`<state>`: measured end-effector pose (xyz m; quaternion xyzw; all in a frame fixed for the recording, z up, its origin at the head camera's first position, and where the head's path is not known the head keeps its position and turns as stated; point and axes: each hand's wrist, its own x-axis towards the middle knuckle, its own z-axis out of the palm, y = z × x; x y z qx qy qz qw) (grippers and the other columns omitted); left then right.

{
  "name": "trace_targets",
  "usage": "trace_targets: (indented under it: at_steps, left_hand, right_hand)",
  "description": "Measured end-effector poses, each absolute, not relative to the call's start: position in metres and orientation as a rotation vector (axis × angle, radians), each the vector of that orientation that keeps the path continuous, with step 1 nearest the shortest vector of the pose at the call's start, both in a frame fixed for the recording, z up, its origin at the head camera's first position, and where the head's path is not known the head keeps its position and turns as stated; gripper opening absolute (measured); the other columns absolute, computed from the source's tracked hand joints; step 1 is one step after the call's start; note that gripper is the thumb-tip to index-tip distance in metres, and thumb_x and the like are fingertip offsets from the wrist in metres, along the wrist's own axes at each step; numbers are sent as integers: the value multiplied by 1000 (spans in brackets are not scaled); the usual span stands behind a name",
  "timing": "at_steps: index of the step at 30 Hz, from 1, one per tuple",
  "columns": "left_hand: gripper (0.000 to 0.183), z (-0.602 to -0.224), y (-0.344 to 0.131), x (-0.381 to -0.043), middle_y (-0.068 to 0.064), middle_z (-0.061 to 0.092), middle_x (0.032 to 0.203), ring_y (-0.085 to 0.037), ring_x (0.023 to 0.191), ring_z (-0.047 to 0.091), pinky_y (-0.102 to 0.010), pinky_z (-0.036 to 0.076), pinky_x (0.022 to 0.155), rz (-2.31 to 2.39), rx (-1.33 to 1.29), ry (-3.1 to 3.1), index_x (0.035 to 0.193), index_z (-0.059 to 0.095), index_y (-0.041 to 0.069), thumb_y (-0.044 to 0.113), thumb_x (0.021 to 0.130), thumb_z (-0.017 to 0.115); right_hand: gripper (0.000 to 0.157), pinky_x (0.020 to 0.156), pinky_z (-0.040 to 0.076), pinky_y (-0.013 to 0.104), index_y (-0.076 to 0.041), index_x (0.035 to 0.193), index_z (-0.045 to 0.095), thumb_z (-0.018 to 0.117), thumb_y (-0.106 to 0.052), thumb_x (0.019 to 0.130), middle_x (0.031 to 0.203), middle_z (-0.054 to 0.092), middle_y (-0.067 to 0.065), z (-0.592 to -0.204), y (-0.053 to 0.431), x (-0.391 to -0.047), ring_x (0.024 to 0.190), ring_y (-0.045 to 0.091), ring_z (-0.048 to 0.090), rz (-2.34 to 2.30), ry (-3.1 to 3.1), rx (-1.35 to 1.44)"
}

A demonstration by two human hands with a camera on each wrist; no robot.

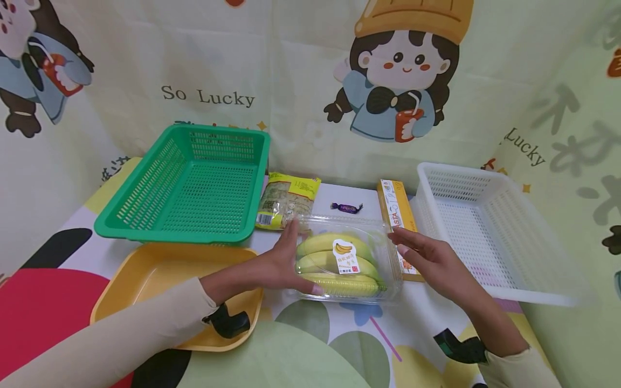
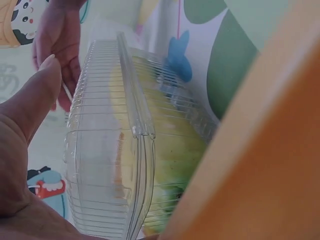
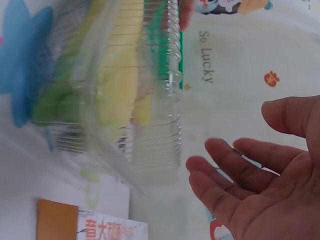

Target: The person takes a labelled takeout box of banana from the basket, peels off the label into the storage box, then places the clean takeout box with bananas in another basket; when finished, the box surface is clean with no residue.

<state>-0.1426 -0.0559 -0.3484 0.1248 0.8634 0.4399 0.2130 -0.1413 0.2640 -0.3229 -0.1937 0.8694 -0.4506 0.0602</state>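
A clear plastic box of bananas (image 1: 349,293) lies on the table in front of me, a banana label (image 1: 345,256) on its lid. My left hand (image 1: 278,269) is at the box's left side, thumb and fingers spread wide and fairly straight. Off the box's right end is my right hand (image 1: 439,264), its fingers loosely extended. The right wrist view has a gap between these fingers (image 3: 220,200) and the clear wall. In the left wrist view, one left digit (image 2: 42,95) points up beside the box, and the right hand shows beyond it.
Around the box are a green basket (image 1: 181,237), a yellow tray (image 1: 140,269), a white basket (image 1: 427,215), a yellow-labelled bag (image 1: 286,202), a purple-wrapped candy (image 1: 346,208) and an orange-and-white pasta box (image 1: 405,205). A printed cloth (image 1: 301,81) hangs behind the table.
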Motion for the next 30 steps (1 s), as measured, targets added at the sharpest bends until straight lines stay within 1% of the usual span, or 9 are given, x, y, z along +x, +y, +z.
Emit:
trace_targets:
  at_steps: [3,5,7,10,12,14,21,25,30]
  left_hand:
    - [144,-349,-56,-142,-9,0,162,-27,147,-2,-51,11,115,1233,348,2378,154,-18,13,39,63,91]
    - [144,-349,-57,-142,-10,5,161,-28,146,4,-50,13,115,1252,352,2366,154,-17,12,36,63,92]
    - [144,-349,-57,-142,-10,-1,162,-28,146,5,-49,13,115,1245,344,2364,154,-17,12,34,63,92]
    - [144,-349,-56,-143,-11,-7,162,-29,146,3,-48,12,116,1227,333,2370,153,-18,10,32,63,93]
    - [145,-350,-57,-143,-10,-17,160,-28,147,-4,-48,10,116,1196,324,2381,153,-19,9,32,63,93]
    - [145,-350,-57,-143,-10,-19,160,-27,146,-6,-48,10,116,1186,324,2391,152,-19,9,31,63,93]
    - [145,-353,-58,-144,-10,-15,161,-27,147,-3,-47,11,116,1196,328,2396,153,-18,9,31,63,93]
    - [144,-353,-57,-144,-10,-13,161,-28,147,-1,-48,11,116,1207,316,2385,153,-18,11,30,63,93]
    - [143,-352,-57,-144,-8,-12,161,-26,146,0,-47,11,116,1209,312,2386,154,-17,11,30,63,93]
  right_hand:
    - [42,88,47,18,3,139,50,55,-12,101,127,61,16,-320,258,-147,117,30,57,-1354,2636,-651]
    - [40,88,47,18,3,137,53,56,-11,100,125,63,15,-319,254,-150,115,27,59,-1346,2631,-683]
    - [39,88,47,17,3,136,54,57,-10,99,125,63,16,-318,250,-153,114,27,60,-1354,2612,-706]
    - [38,88,47,17,3,135,55,58,-9,99,125,63,15,-317,244,-157,113,28,61,-1336,2590,-717]
    - [38,89,47,18,4,134,56,58,-8,98,125,63,16,-317,241,-161,113,29,61,-1333,2563,-725]
    - [37,89,47,20,4,133,56,58,-8,98,124,63,17,-316,237,-166,114,29,61,-1307,2548,-732]
    - [37,92,49,32,3,133,57,58,-12,99,122,65,16,-314,223,-179,116,26,60,-1202,2509,-765]
    - [38,93,49,35,1,134,56,58,-13,99,123,64,14,-315,217,-184,117,26,59,-1145,2473,-780]
    - [39,94,49,38,3,135,55,56,-12,99,123,65,13,-317,211,-189,118,26,58,-1122,2448,-830]
